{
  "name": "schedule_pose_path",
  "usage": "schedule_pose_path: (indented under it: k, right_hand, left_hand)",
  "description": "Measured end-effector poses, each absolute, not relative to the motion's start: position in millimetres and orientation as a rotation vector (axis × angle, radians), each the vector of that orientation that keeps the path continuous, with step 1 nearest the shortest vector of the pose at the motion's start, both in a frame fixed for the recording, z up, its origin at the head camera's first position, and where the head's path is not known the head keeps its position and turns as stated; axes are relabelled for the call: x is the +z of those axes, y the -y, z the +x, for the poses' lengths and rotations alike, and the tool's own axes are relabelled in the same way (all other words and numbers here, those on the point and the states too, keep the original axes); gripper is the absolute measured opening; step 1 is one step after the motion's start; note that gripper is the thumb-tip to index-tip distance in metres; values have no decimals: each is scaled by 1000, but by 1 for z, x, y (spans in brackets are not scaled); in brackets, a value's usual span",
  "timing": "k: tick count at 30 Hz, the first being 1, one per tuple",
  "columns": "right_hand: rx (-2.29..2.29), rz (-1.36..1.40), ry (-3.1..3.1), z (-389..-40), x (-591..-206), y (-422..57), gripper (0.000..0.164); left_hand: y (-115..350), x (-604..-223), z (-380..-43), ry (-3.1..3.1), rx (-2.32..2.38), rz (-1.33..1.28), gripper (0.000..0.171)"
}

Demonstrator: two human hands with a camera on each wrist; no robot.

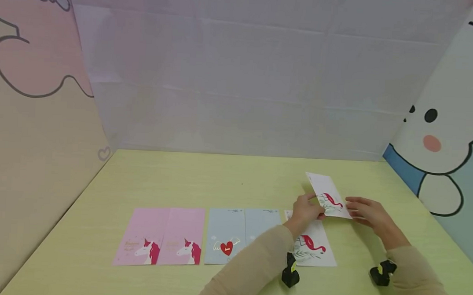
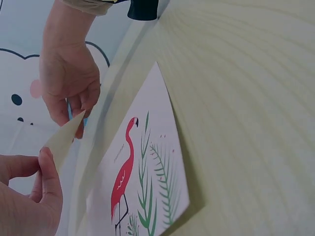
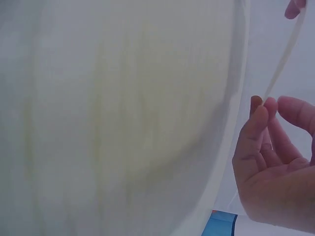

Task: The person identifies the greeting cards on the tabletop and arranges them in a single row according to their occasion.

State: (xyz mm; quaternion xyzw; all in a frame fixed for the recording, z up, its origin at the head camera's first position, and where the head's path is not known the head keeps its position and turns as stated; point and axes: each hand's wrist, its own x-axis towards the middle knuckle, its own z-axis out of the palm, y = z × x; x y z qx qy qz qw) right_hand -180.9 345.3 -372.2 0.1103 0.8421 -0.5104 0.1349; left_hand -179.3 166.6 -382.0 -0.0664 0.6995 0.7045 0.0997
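My left hand point(image 1: 306, 212) pinches a white flamingo card point(image 1: 326, 191) by its left side, holding it tilted above the table. At the card's right edge is my right hand point(image 1: 370, 215), its fingertips touching the edge and the thumb apart from it in the right wrist view. Edge-on, the held card point(image 3: 284, 61) looks like a thin strip there. A second flamingo card point(image 1: 315, 252) lies on the table beneath my left wrist, partly covered by the forearm. Its red bird and green leaves point(image 2: 142, 182) show large in the left wrist view.
Left of the flamingo cards lie two light blue panels point(image 1: 225, 228) side by side, one with a winged red heart, partly hidden by my left sleeve. Farther left are two pink unicorn panels point(image 1: 149, 227). A pale wall point(image 1: 239, 86) stands behind the table point(image 1: 203, 177), with cartoon-printed sides.
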Motion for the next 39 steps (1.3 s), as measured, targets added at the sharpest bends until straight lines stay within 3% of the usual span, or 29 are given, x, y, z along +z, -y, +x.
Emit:
schedule_pose_path:
  k: [12, 29, 39]
  right_hand:
    - [-1403, 218, -2500, -158, -369, -362, 51]
    - [-1421, 176, -2428, -148, -369, -377, 63]
    - [-1404, 169, -2416, -144, -369, -378, 57]
  left_hand:
    - [-168, -377, -150, -1974, 2156, -122, 63]
    - [-163, -374, -117, -1983, 2009, 1, 54]
    - [-156, -378, -106, -1979, 1930, 37, 53]
